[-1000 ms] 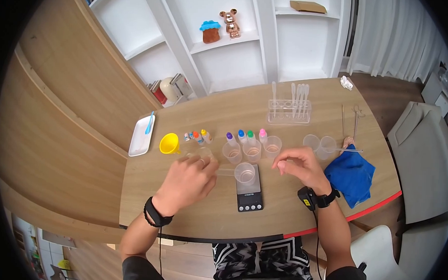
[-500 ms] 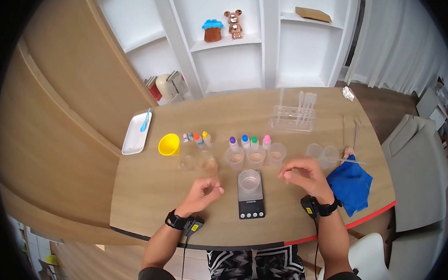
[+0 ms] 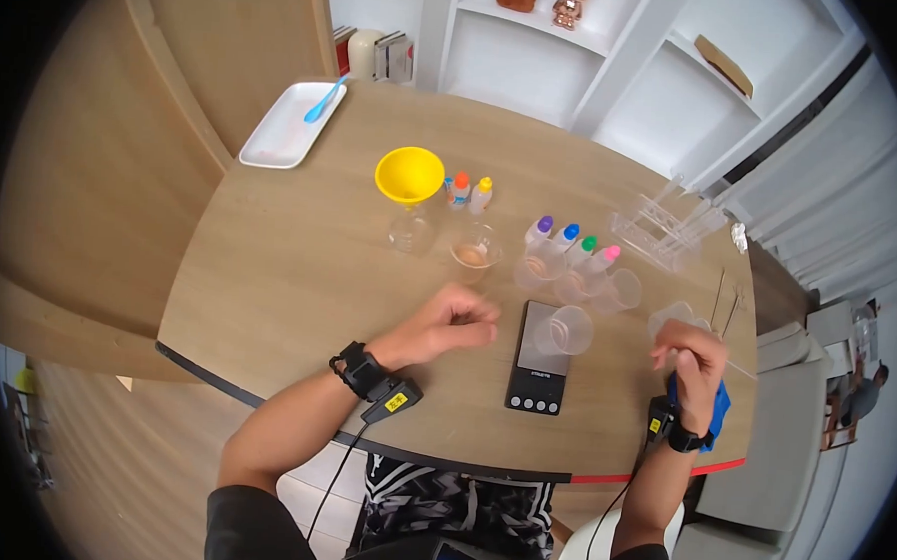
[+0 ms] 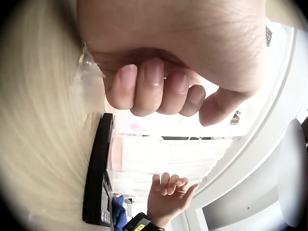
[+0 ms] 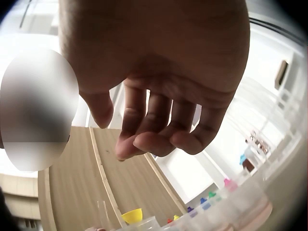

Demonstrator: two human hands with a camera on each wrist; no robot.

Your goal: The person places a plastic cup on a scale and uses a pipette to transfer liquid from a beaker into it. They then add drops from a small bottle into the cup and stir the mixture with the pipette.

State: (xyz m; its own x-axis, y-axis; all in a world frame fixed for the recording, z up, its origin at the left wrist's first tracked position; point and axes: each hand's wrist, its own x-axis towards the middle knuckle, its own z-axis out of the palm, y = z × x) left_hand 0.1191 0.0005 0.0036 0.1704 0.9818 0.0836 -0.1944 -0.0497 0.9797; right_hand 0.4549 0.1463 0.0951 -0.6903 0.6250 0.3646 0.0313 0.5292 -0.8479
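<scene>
Two hands frame the work, and neither is clamped on anything: on the left hand (image 3: 444, 328) we see the fingers loosely curled with the thumb close to the index finger, and on the right hand (image 3: 693, 367) the fingers bent, with the thumb apart from them. Between the grips lies the scale (image 3: 532, 352), set, we judge, where either hand reaches it without crossing the other. The clear cup (image 3: 564, 331) stands on it, to the right of the left grip and not touching it; we take this clearance to suit weighing, since contact would disturb a reading. Just beyond the left grip we find a second cup (image 3: 475, 251) and, farther out, the yellow funnel (image 3: 410, 173) by a clear vessel (image 3: 408, 233); we cannot tell whether it is seated there. Beyond the scale, three cups (image 3: 580, 283) stand before four capped bottles (image 3: 571, 232), presumably grouped for access from both grips. Past the right grip, the rack (image 3: 642, 238) holds droppers (image 3: 670, 190) off the table; the blue cloth (image 3: 719, 404) lies behind the right wrist, probably for spills.
</scene>
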